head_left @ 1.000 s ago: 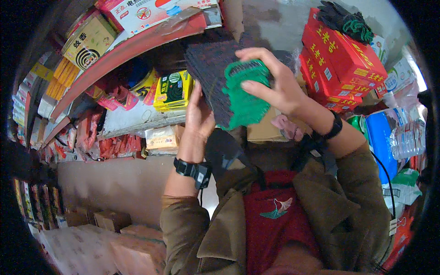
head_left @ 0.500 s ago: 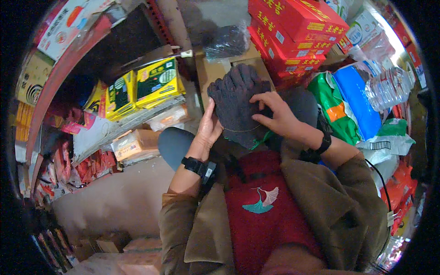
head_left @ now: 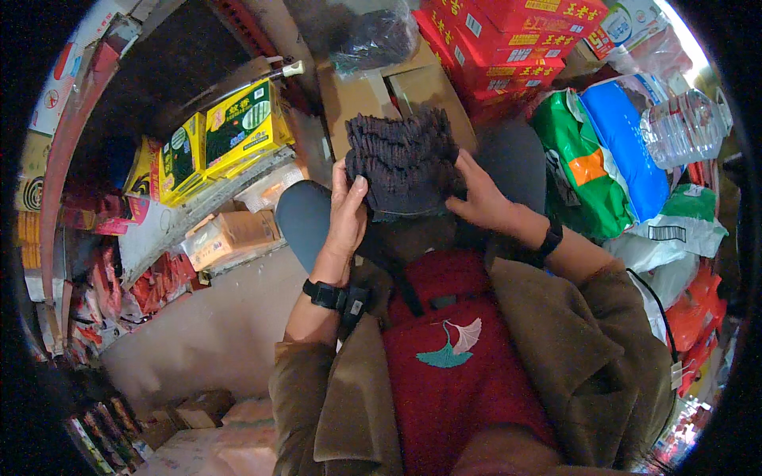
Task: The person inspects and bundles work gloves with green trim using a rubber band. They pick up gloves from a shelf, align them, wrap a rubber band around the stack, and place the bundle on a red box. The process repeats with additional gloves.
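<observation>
Your left grip (head_left: pixel 348 213) pinching left edge of dark gloves (head_left: pixel 399 174), right grip (head_left: pixel 484 198) pinching right; gloves between. Folding or squaring step, seemingly; next move calls for even pressure. Carton (head_left: pixel 432 89) beyond grips.

Dark grey knitted gloves (head_left: pixel 403 181), gathered in a thick, ribbed bundle, are held at both sides above the frame's centre, folds stacked in uneven tiers.

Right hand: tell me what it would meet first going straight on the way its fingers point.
The right hand would first meet the dark knitted bundle, whose near edge its fingertips seem to touch, though depth is unclear.
</observation>
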{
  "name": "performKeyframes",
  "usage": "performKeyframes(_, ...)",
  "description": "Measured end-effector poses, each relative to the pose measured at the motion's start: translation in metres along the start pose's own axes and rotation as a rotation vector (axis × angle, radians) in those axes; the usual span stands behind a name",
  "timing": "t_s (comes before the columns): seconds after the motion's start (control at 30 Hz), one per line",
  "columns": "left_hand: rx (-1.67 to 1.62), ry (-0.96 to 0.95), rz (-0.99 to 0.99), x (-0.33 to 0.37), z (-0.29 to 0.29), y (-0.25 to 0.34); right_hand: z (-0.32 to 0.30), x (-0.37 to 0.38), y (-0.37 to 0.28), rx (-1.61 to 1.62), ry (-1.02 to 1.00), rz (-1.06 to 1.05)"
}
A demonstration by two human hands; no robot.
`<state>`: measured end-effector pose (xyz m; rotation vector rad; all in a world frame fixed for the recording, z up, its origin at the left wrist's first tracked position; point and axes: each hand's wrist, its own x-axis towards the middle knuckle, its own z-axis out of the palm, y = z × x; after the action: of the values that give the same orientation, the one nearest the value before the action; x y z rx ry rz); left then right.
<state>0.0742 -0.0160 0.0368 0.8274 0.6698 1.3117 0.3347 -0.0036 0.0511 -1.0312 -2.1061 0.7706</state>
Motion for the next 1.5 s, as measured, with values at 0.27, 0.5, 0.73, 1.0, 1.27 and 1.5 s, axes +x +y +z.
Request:
performKeyframes(0.27, 0.182, 0.045, 0.109, -0.035, 0.008, 0.009, 0.004, -0.007, 0.0, -0.052, -0.015, -0.072)
performKeyframes(0.5, 0.162, 0.104, 0.11, -0.039, 0.004, 0.009, -0.004, 0.014, -0.007, 0.153, -0.103, 0.118)
performKeyframes(0.73, 0.257, 0.099, 0.097, -0.054, -0.003, 0.01, 0.014, 0.001, -0.012, 0.369, -0.121, 0.238)
performKeyframes(1.0, 0.124, 0.072, 0.021, -0.041, 0.003, 0.0, 0.004, -0.004, -0.002, 0.508, -0.036, 0.355)
performKeyframes(1.27, 0.384, -0.079, 0.067, -0.043, 0.0, -0.009, -0.003, -0.019, -0.001, 0.455, 0.0, 0.386)
performKeyframes(1.5, 0.545, -0.017, 0.111, -0.054, -0.016, 0.01, 0.015, -0.015, -0.013, 0.531, -0.043, 0.365)
